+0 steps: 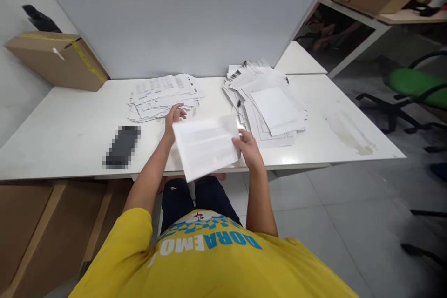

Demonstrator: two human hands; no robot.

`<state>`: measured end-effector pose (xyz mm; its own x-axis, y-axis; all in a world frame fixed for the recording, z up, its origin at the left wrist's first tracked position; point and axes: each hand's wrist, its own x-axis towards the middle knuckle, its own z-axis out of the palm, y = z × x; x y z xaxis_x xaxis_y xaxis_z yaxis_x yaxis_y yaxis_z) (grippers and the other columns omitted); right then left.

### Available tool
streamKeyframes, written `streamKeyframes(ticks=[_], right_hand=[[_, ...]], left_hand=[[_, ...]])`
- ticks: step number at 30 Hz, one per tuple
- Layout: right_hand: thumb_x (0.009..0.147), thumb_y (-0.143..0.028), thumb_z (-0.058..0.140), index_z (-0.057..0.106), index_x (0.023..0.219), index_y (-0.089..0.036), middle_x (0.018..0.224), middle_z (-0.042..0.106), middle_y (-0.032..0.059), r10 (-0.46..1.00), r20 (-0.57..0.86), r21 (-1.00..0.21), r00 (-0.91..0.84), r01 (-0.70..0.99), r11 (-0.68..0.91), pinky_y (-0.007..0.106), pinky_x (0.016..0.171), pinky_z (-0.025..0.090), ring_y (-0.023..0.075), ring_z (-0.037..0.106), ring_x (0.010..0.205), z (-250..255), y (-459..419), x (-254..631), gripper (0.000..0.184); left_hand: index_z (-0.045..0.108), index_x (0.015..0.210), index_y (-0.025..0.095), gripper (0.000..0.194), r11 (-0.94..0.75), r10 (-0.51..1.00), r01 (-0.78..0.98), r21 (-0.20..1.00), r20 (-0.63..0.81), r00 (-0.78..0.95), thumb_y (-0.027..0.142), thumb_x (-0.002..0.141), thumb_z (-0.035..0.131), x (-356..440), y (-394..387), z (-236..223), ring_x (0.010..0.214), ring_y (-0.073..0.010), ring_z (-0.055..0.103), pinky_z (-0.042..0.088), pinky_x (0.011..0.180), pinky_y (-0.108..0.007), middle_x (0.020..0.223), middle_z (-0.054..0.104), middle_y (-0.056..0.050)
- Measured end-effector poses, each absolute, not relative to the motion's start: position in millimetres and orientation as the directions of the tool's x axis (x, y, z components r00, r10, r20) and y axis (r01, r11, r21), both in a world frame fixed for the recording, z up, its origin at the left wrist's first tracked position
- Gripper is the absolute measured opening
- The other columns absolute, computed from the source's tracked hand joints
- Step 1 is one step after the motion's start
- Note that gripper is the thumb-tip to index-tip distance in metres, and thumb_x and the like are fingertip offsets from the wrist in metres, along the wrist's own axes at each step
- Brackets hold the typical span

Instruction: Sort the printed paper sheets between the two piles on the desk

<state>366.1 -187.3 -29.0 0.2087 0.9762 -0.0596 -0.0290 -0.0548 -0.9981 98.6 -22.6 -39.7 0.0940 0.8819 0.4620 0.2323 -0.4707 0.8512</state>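
Observation:
My right hand point(248, 148) pinches the right edge of a white sheet of paper point(206, 145), thumb on top. The sheet is tilted over the table's front edge and a little blurred. My left hand point(174, 118) is just beyond the sheet's upper left corner, fingers loosely curled and apart, with nothing seen in it. Close behind that hand lies a spread stack of printed papers point(162, 91). To the right is a larger, messier paper pile point(260, 93), with a blank white sheet point(277, 111) on top.
On the white table point(70, 121), a pixelated dark object point(122, 147) lies at left. A cardboard box point(66, 63) with yellow tape stands in the back left corner. A grey panel point(181, 18) rises behind the table. A green chair point(419, 86) is at far right.

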Motion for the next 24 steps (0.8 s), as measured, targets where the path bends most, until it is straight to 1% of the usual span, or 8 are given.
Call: streamKeyframes(ticks=[2, 4, 6, 8, 11, 13, 18, 24], right_hand=[[0.074, -0.039, 0.068, 0.066, 0.106, -0.022, 0.086, 0.071, 0.0024, 0.976, -0.167, -0.985, 0.140, 0.013, -0.171, 0.032, 0.072, 0.053, 0.0202, 0.066, 0.078, -36.5, -224.0, 366.6, 0.036], [0.075, -0.032, 0.062, 0.067, 0.102, -0.020, 0.087, 0.071, 0.0019, 0.959, -0.203, -0.973, 0.197, 0.067, -0.219, 0.031, 0.073, 0.052, 0.0188, 0.065, 0.077, -37.4, -247.3, 365.9, 0.030], [0.075, -0.022, 0.058, 0.068, 0.102, -0.019, 0.091, 0.071, 0.0018, 0.934, -0.220, -0.955, 0.283, 0.134, -0.266, 0.032, 0.077, 0.053, 0.0178, 0.064, 0.079, -33.7, -255.8, 370.0, 0.029], [0.076, -0.017, 0.055, 0.069, 0.106, -0.020, 0.092, 0.071, 0.0014, 0.904, -0.222, -0.939, 0.365, 0.169, -0.298, 0.032, 0.080, 0.054, 0.0176, 0.063, 0.080, -28.3, -256.2, 381.4, 0.033], [0.078, -0.013, 0.054, 0.070, 0.108, -0.020, 0.095, 0.071, 0.0016, 0.890, -0.214, -0.943, 0.402, 0.154, -0.296, 0.032, 0.083, 0.054, 0.0175, 0.062, 0.084, -21.7, -258.7, 397.4, 0.035], [0.079, -0.013, 0.054, 0.071, 0.109, -0.020, 0.094, 0.071, 0.0015, 0.890, -0.209, -0.953, 0.406, 0.121, -0.279, 0.031, 0.083, 0.053, 0.0170, 0.062, 0.084, -20.2, -262.6, 398.9, 0.035], [0.078, -0.012, 0.055, 0.072, 0.106, -0.020, 0.087, 0.069, 0.0005, 0.896, -0.212, -0.960, 0.389, 0.087, -0.265, 0.030, 0.078, 0.053, 0.0170, 0.061, 0.080, -20.6, -264.1, 390.7, 0.034], [0.077, -0.013, 0.054, 0.071, 0.102, -0.021, 0.080, 0.066, -0.0012, 0.902, -0.221, -0.961, 0.370, 0.074, -0.265, 0.029, 0.074, 0.053, 0.0181, 0.063, 0.080, -18.8, -257.7, 391.5, 0.032]], left_hand=[[0.067, 0.109, 0.015, 0.077, -0.483, 0.875, 0.201, 0.852, 0.462, 0.144, 0.080, 0.090, 0.033, 101.4, -20.6, -35.8, 0.068, -0.0169, 0.068, 0.056, 0.070, -0.032, 0.078, 0.069, -0.006], [0.068, 0.105, 0.013, 0.073, -0.510, 0.860, 0.273, 0.816, 0.473, 0.194, 0.073, 0.094, 0.029, 106.2, -24.9, -31.0, 0.070, -0.0164, 0.067, 0.056, 0.076, -0.035, 0.077, 0.068, -0.005], [0.070, 0.111, 0.013, 0.058, -0.602, 0.795, 0.348, 0.719, 0.500, 0.344, 0.061, 0.097, 0.040, 111.6, -33.3, -27.3, 0.092, -0.0213, 0.070, 0.055, 0.094, -0.042, 0.090, 0.073, -0.007], [0.070, 0.115, 0.020, 0.042, -0.705, 0.703, 0.377, 0.601, 0.522, 0.483, 0.049, 0.099, 0.046, 115.5, -45.5, -25.9, 0.120, -0.0277, 0.064, 0.047, 0.111, -0.051, 0.120, 0.073, -0.007], [0.070, 0.113, 0.026, 0.029, -0.891, 0.440, 0.291, 0.349, 0.498, 0.747, 0.041, 0.094, 0.055, 115.1, -74.8, -26.5, 0.134, -0.0356, 0.057, 0.041, 0.117, -0.060, 0.118, 0.074, -0.007], [0.069, 0.120, 0.026, 0.031, -0.924, 0.379, 0.298, 0.242, 0.451, 0.808, 0.037, 0.094, 0.056, 112.6, -95.9, -28.0, 0.142, -0.0387, 0.050, 0.031, 0.123, -0.064, 0.130, 0.071, -0.010], [0.060, 0.137, 0.026, 0.041, -0.897, 0.440, 0.376, 0.234, 0.378, 0.815, 0.036, 0.101, 0.044, 110.2, -109.4, -33.5, 0.156, -0.0406, 0.027, 0.022, 0.125, -0.069, 0.150, 0.058, -0.012], [0.056, 0.143, 0.019, 0.050, -0.859, 0.508, 0.438, 0.265, 0.333, 0.794, 0.044, 0.103, 0.039, 107.8, -103.0, -35.2, 0.158, -0.0440, 0.019, 0.021, 0.125, -0.071, 0.160, 0.045, -0.017]])
